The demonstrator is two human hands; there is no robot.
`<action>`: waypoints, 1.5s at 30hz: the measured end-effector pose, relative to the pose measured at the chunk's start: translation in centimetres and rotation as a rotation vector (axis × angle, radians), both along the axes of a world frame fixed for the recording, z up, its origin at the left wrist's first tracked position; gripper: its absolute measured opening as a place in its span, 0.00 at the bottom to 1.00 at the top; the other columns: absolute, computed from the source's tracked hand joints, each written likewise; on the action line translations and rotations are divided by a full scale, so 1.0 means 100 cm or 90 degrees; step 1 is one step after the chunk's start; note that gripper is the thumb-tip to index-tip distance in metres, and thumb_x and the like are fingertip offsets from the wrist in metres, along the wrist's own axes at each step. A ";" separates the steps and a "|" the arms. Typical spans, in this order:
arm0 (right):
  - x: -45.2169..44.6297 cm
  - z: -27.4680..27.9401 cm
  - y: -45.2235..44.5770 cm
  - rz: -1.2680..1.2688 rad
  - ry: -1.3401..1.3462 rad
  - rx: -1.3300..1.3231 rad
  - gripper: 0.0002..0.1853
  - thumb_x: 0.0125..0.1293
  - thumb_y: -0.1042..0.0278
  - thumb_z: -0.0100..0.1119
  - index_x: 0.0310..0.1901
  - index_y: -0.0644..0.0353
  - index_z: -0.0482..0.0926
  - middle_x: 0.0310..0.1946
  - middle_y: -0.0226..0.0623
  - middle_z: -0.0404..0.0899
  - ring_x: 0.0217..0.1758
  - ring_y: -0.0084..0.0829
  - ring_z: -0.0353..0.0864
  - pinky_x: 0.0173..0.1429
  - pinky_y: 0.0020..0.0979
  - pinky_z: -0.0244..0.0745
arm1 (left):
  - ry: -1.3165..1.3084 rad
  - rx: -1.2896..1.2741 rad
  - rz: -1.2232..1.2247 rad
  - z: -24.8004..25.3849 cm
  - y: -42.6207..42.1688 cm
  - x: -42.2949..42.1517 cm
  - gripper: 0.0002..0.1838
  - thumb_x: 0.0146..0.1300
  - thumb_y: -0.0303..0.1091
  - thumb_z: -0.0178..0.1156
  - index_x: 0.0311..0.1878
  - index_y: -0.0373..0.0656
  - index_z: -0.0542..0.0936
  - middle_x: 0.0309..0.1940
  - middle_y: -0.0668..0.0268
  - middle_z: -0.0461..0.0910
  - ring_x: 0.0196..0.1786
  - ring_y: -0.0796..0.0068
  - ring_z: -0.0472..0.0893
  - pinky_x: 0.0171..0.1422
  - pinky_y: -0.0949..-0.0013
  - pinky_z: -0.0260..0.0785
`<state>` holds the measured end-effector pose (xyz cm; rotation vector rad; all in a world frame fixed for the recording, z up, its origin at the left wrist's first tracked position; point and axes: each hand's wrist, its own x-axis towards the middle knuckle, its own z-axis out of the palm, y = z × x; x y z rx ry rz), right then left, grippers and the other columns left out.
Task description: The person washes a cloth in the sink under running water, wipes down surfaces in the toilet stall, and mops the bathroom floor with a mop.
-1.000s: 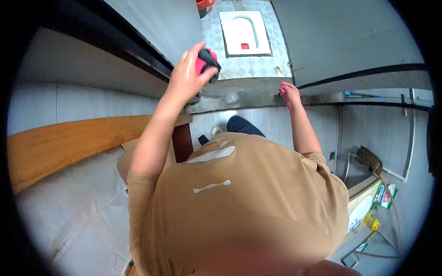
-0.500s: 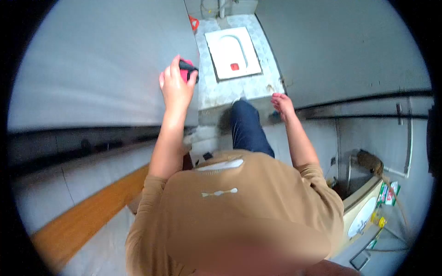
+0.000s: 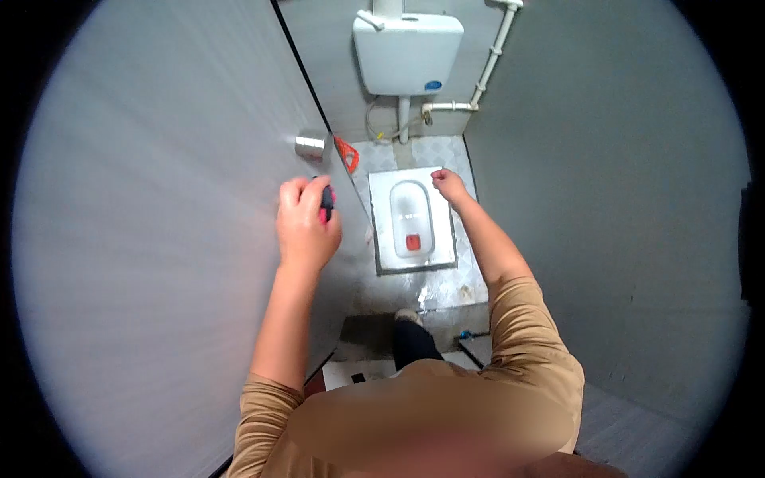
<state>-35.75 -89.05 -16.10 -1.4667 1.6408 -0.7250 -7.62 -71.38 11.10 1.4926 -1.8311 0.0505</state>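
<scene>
My left hand (image 3: 309, 223) is closed around a small black and pink object (image 3: 327, 204); its kind is unclear, since my fingers cover much of it. This hand is beside the grey partition on the left, just below a shiny metal paper holder (image 3: 311, 146). My right hand (image 3: 449, 185) hangs with curled fingers above the far right corner of the white squat toilet (image 3: 380, 215), and nothing shows in it. Inside the bowl lies a red square piece (image 3: 413, 242).
A white cistern (image 3: 408, 56) is on the back wall, with a hose and white pipe (image 3: 486, 76) near it. An orange-red plastic item (image 3: 348, 155) stands in the back left corner. Grey walls (image 3: 582, 199) flank both sides. A step edge (image 3: 366, 333) crosses the floor by my foot.
I have moved forward into the stall, and the cistern and paper holder have come into view. My right hand has reached forward over the toilet, its fingers curling. My left hand keeps the black and pink object.
</scene>
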 end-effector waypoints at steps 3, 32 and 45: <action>0.003 0.024 -0.052 0.039 -0.075 0.058 0.12 0.51 0.68 0.56 0.39 0.59 0.78 0.36 0.40 0.79 0.40 0.34 0.77 0.46 0.30 0.71 | 0.017 0.061 -0.030 0.046 -0.031 -0.039 0.36 0.38 0.19 0.56 0.58 0.44 0.65 0.60 0.49 0.55 0.55 0.50 0.65 0.54 0.61 0.64; 0.036 0.194 -0.422 0.120 0.688 -0.441 0.15 0.57 0.68 0.46 0.47 0.54 0.73 0.48 0.28 0.72 0.52 0.33 0.69 0.59 0.40 0.60 | -0.176 0.057 0.312 0.023 -0.119 0.089 0.30 0.35 0.19 0.50 0.51 0.34 0.63 0.52 0.46 0.62 0.56 0.48 0.62 0.61 0.54 0.55; 0.037 0.211 -0.442 0.293 0.807 -0.432 0.24 0.38 0.59 0.68 0.41 0.52 0.77 0.41 0.33 0.77 0.51 0.36 0.71 0.65 0.42 0.54 | -0.207 0.086 0.398 0.021 -0.129 0.150 0.30 0.37 0.23 0.50 0.52 0.35 0.64 0.52 0.48 0.63 0.58 0.49 0.61 0.63 0.55 0.52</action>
